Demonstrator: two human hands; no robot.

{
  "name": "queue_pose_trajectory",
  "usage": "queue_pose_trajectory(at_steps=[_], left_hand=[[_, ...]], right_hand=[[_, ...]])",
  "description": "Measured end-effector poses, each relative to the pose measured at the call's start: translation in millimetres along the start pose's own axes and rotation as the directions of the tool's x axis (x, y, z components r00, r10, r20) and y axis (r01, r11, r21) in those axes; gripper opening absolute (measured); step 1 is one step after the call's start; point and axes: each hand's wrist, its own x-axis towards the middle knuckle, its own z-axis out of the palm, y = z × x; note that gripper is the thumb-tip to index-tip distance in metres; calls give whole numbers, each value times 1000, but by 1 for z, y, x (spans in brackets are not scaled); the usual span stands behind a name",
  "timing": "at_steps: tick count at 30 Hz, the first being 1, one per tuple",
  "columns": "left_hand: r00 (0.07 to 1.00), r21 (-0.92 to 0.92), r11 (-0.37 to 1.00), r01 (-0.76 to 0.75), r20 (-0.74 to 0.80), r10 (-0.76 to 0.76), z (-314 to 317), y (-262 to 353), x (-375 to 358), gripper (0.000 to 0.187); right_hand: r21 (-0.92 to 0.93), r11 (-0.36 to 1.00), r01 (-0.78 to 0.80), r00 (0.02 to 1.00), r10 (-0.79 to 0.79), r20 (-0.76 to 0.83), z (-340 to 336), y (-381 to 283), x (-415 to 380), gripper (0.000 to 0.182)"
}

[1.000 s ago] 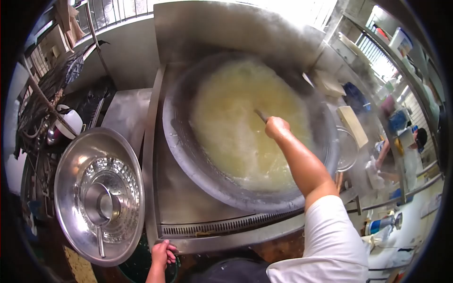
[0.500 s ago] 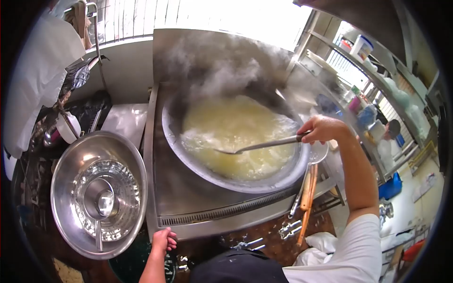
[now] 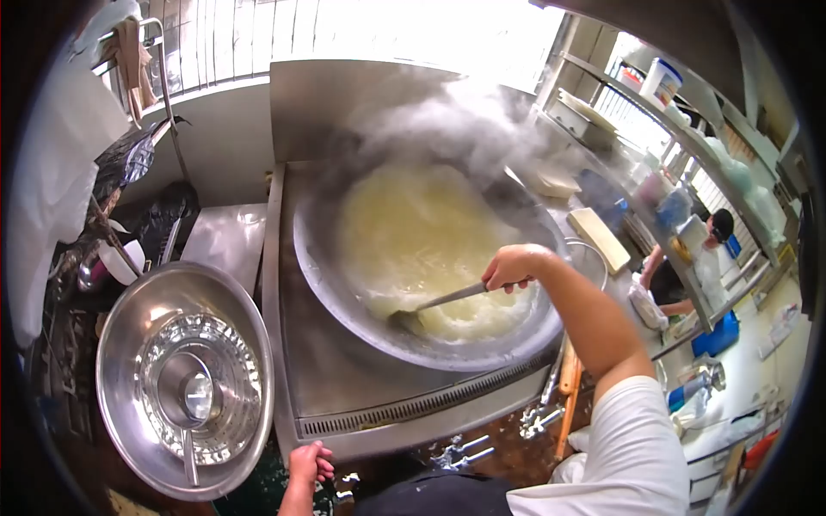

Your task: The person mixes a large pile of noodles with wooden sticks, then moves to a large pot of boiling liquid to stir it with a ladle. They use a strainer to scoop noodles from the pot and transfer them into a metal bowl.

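Over the near right rim of a big wok [image 3: 413, 354], my right hand [image 3: 519, 268] is wrapped around the handle of a long-handled metal spatula [image 3: 452, 297]. The spatula's dark head dips into the bubbling, cloudy yellowish liquid [image 3: 422, 232], partly hidden by it. Low in the view, my left hand [image 3: 310, 463] hangs by the front edge of the steel stove [image 3: 344, 383]. Its fingers are loosely curled, with nothing seen in them. Left of the stove is a large steel basin [image 3: 120, 370] holding a perforated inner piece and a handled ladle [image 3: 189, 396].
Thick steam [image 3: 447, 120] rises behind the wok. Orange-handled tools [image 3: 568, 378] hang at the stove's right front corner. A pale block [image 3: 598, 241] lies on the right counter under a shelf. Another person [image 3: 675, 275] is at the far right. White plastic sheeting [image 3: 60, 198] hangs at left.
My right hand has moved left and down, carrying the spatula toward the near side of the wok, its head now deeper in the liquid. Another person has come into view at right.
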Motion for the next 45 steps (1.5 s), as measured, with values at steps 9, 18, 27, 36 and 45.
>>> queue_pose_trajectory(at_steps=[9, 18, 27, 36, 45], left_hand=[[988, -87, 995, 39, -143, -51, 9, 2, -11, 43], [982, -101, 994, 34, -181, -52, 11, 4, -11, 45], [995, -15, 1000, 6, -97, -8, 5, 6, -6, 43], [999, 65, 997, -32, -26, 33, 5, 7, -7, 40], [1000, 15, 1000, -14, -8, 14, 2, 3, 0, 39]], right_hand=[[-202, 976, -83, 962, 25, -272, -19, -30, 180, 28], [150, 985, -88, 822, 157, -547, 18, -5, 250, 27], [27, 991, 131, 877, -103, -470, -12, 40, 44, 25], [147, 981, 128, 970, -93, -224, -15, 48, -120, 40], [197, 980, 32, 999, -37, 19, 18, 10, -40, 39]])
